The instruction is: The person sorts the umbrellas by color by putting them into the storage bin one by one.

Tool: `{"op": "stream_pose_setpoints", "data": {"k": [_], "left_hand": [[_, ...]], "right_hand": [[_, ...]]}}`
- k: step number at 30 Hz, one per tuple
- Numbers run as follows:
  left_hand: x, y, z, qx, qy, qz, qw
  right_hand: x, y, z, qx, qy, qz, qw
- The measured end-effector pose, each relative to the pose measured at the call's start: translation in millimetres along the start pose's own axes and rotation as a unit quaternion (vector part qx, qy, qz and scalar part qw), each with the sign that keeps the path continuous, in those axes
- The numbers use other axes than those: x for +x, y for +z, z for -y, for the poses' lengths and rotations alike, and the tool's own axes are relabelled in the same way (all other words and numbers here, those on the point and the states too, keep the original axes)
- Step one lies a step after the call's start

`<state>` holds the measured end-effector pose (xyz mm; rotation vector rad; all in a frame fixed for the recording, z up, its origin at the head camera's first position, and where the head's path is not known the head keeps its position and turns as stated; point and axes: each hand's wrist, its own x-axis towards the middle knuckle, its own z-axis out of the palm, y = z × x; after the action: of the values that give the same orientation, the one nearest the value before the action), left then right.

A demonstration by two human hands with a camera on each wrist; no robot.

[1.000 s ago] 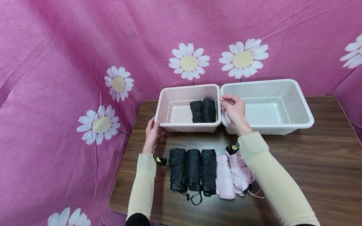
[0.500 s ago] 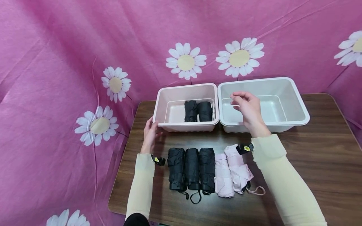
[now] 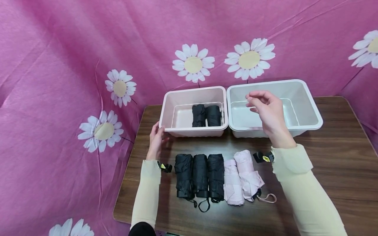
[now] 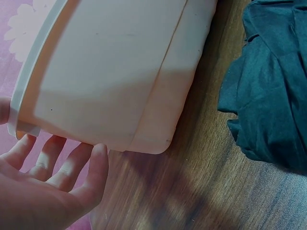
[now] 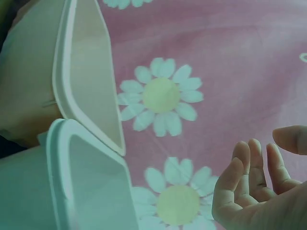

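Observation:
My left hand (image 3: 156,139) holds the front left corner of the pale pink plastic bin (image 3: 195,129); in the left wrist view its thumb is at the bin's rim (image 4: 29,76) and its fingers touch the wall below. Two folded black umbrellas (image 3: 199,115) lie side by side in that bin, towards its right end. My right hand (image 3: 270,113) hovers over the pale grey-white bin (image 3: 307,126), fingers loosely bent and holding nothing. In the right wrist view the right hand (image 5: 261,191) is apart from both bins.
Before the bins, several folded umbrellas lie in a row on the wooden table (image 3: 339,157): black ones (image 3: 200,175) at left, two pale pink ones (image 3: 248,173) at right, one with a wrist loop. The bins stand next to each other before a pink daisy-print cloth (image 3: 153,39).
My right hand has let go of a black umbrella in the pink bin and moved right, over the other bin. My left hand has stayed at the pink bin's corner.

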<state>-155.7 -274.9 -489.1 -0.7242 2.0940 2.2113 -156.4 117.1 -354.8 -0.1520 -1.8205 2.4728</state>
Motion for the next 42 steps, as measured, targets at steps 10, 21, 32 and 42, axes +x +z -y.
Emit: {"op": "stream_pose_setpoints", "data": {"k": [10, 21, 32, 42], "left_hand": [[-1.2, -2.5, 0.7, 0.001, -0.006, 0.007, 1.0000], [-2.7, -3.7, 1.7, 0.004, -0.002, 0.000, 1.0000], [-0.3, -5.2, 3.1, 0.006, 0.000, 0.002, 1.0000], [-1.2, 0.5, 0.0, 0.003, 0.002, 0.007, 1.0000]], "right_hand": [[-17.6, -15, 16, 0.049, -0.043, 0.006, 0.9979], [-43.1, -42, 12, 0.079, -0.073, 0.003, 0.9942], [-61.6, -77, -20, -0.029, -0.033, 0.028, 0.9987], [-85.5, -99, -78, -0.280, 0.059, 0.088, 0.9540]]}}
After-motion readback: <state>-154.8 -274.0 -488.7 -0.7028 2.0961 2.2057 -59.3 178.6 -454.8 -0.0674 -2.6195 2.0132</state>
